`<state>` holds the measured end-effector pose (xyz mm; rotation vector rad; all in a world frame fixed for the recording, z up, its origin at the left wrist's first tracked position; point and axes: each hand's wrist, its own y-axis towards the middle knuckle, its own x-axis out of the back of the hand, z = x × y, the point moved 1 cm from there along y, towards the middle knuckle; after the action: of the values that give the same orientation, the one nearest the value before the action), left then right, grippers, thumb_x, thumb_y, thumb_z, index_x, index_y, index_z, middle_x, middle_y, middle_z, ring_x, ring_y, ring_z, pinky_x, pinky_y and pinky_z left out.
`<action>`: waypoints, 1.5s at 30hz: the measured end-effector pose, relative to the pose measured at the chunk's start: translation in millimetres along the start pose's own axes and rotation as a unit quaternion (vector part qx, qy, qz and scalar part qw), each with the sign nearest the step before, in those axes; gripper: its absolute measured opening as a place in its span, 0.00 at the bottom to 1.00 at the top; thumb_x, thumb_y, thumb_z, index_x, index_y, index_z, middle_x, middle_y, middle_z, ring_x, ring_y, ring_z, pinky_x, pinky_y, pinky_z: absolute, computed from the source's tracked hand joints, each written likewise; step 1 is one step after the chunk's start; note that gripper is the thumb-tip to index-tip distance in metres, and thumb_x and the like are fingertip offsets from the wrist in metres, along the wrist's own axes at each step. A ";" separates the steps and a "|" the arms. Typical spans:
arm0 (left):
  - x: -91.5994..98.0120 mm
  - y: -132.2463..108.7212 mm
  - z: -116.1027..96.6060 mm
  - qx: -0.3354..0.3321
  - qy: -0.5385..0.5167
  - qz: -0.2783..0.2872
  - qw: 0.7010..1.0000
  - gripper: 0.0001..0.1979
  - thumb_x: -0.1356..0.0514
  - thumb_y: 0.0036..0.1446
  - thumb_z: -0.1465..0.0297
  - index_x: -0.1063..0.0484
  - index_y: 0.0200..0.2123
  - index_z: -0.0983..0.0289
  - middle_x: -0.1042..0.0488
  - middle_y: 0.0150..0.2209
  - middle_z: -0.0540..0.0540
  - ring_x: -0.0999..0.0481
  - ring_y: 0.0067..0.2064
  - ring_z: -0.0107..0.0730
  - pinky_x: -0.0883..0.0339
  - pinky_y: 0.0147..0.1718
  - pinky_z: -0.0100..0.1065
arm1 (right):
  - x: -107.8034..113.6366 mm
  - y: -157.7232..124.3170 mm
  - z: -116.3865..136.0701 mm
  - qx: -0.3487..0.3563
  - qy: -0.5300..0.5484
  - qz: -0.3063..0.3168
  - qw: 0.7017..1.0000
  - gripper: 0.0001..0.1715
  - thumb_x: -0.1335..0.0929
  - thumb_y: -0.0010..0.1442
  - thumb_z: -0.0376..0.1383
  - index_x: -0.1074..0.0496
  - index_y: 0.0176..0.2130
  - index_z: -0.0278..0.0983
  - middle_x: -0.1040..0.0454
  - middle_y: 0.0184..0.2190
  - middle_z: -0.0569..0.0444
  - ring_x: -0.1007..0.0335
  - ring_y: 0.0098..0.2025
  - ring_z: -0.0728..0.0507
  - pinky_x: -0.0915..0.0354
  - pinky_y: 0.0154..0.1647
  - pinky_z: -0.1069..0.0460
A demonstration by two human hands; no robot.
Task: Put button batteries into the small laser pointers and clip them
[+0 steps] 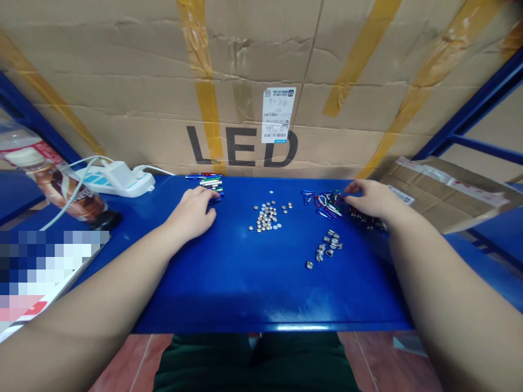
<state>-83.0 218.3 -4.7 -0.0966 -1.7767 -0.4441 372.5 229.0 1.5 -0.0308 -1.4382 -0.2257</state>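
On the left, my left hand rests with fingers stretched over the near end of several slim coloured metallic tubes. Its thumb is apart, and some of the tubes are hidden under the fingers. My right hand is at the right, its fingertips and thumb apart beside a pile of small coloured carabiners. Dark shiny small pieces lie partly hidden beneath that hand. Between the hands lie several small round copper-coloured and whitish discs. Nearer to me are several small silvery metal pieces.
All this lies on a blue tabletop. A big cardboard box marked LED stands behind it. At left are a white power strip and a brown drink bottle; a smaller carton sits at right.
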 end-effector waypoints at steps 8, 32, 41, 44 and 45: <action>-2.2 0.7 1.5 0.007 0.012 0.059 0.998 0.19 0.45 0.62 0.69 0.22 0.53 0.62 0.22 0.54 0.62 0.25 0.56 0.56 0.31 0.57 0.52 | 12.5 -11.5 17.1 0.004 0.064 -0.048 0.997 0.13 0.30 0.56 0.39 0.21 0.41 0.38 0.19 0.32 0.50 0.23 0.34 0.38 0.30 0.42 0.45; 10.1 -22.6 -55.6 -0.161 -0.364 0.091 0.913 0.08 0.36 0.62 0.65 0.30 0.40 0.61 0.29 0.41 0.54 0.24 0.43 0.35 0.25 0.38 0.35 | -12.2 -41.1 106.7 0.375 0.064 0.017 0.925 0.12 0.32 0.66 0.32 0.19 0.46 0.36 0.20 0.46 0.44 0.25 0.50 0.35 0.31 0.55 0.41; 12.6 -24.0 -60.2 -0.213 -0.338 0.082 0.913 0.03 0.37 0.63 0.70 0.28 0.39 0.61 0.28 0.43 0.54 0.25 0.45 0.35 0.25 0.47 0.38 | -0.9 -50.2 112.2 0.365 0.087 0.061 0.925 0.09 0.31 0.55 0.24 0.27 0.32 0.37 0.22 0.33 0.52 0.29 0.36 0.43 0.36 0.39 0.50; 13.1 -24.6 -61.9 -0.208 -0.336 0.088 0.914 0.04 0.36 0.63 0.69 0.27 0.40 0.61 0.27 0.43 0.54 0.25 0.45 0.35 0.25 0.45 0.38 | 2.9 -55.9 115.1 0.352 0.151 0.076 0.921 0.09 0.32 0.54 0.24 0.29 0.33 0.37 0.24 0.31 0.54 0.29 0.32 0.46 0.36 0.36 0.52; 13.0 -24.7 -62.1 -0.208 -0.334 0.092 0.915 0.04 0.36 0.64 0.68 0.27 0.41 0.61 0.26 0.43 0.54 0.24 0.44 0.35 0.25 0.45 0.38 | 3.9 -57.3 115.5 0.351 0.178 0.075 0.916 0.09 0.32 0.55 0.25 0.29 0.34 0.37 0.24 0.31 0.54 0.29 0.32 0.46 0.36 0.35 0.53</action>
<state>-36.6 171.7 13.1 -0.7914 -2.2812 -0.7027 250.1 190.5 14.4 0.4662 -1.0770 0.4057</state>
